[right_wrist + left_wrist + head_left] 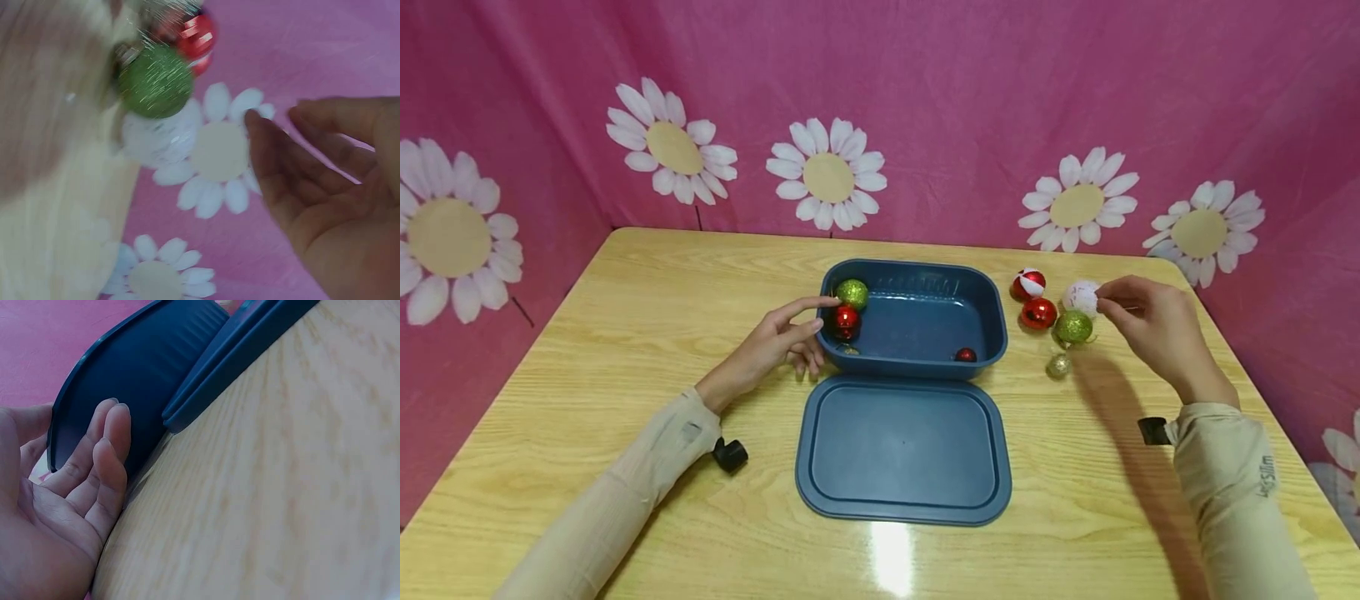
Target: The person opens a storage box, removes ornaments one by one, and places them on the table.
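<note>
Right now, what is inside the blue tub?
Inside the blue tub: a green glitter bauble and a red bauble at the left end, and a small red bauble near the front wall, which hides the floor behind it.

One piece of lettering is showing: a small dark print running along the right sleeve [1247,492] near the cuff, in the head view. It is lying sideways and is too small to be read with certainty. The blue box [917,287], its lid [904,450] and the baubles are showing no legible label, number or sign.
</note>
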The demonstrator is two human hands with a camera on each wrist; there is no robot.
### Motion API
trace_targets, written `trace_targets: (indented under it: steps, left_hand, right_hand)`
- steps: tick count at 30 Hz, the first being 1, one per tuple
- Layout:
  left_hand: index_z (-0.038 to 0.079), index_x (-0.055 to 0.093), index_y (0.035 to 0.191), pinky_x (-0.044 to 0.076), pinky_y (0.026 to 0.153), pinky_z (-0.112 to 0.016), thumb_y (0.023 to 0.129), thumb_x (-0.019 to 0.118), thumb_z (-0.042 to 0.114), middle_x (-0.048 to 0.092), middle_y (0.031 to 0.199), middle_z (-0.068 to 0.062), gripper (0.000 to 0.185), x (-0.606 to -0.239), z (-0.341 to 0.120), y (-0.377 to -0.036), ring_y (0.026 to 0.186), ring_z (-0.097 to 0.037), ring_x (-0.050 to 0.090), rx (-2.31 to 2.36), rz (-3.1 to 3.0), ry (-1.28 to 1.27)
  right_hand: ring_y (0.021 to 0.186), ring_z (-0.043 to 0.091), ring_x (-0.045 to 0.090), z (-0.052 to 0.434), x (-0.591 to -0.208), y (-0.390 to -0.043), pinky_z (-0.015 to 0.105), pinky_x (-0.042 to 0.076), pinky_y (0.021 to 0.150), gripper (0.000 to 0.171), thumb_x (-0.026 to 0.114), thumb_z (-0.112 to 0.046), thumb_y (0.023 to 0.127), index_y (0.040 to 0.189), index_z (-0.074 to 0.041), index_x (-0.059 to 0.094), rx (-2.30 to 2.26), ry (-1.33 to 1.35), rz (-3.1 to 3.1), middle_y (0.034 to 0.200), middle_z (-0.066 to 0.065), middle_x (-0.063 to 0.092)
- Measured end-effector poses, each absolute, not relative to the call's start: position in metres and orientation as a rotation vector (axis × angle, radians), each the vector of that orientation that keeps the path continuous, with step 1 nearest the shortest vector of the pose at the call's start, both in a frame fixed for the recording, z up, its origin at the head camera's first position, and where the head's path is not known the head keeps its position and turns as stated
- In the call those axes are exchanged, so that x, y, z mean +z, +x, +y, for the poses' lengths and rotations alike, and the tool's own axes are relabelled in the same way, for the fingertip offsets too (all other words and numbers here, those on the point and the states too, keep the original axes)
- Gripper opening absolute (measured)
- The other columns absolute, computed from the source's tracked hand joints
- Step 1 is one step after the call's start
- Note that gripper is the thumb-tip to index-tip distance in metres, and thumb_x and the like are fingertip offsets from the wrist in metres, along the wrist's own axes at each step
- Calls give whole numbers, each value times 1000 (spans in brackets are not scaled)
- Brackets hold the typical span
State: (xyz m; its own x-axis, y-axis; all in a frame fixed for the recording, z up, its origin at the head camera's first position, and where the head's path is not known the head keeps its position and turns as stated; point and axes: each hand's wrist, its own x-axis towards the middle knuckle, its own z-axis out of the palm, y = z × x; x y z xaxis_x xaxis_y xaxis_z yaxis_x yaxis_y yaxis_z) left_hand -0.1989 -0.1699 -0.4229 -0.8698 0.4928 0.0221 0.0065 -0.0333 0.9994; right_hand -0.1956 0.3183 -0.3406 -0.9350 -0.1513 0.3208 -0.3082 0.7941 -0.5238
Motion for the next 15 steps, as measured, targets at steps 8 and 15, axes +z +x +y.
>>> trace_targets:
  steps: [8,15]
  left_hand:
    - [15,45,148,51,48,-30,107,48,22,67,73,-17,43,-420,-173,-199,59,-29,66,1957,1928,518]
    - [15,45,149,51,48,-31,107,49,23,68,74,-17,43,-420,-175,-200,59,-27,67,1958,1920,526]
  right_hand:
    - [75,20,69,323,-344,-198,28,54,63,23,64,-16,99,114,1,64,888,517,-3183,88,12,74]
    - [78,24,70,315,-347,-200,33,54,67,24,63,-13,98,115,4,62,882,592,-3269,91,14,74]
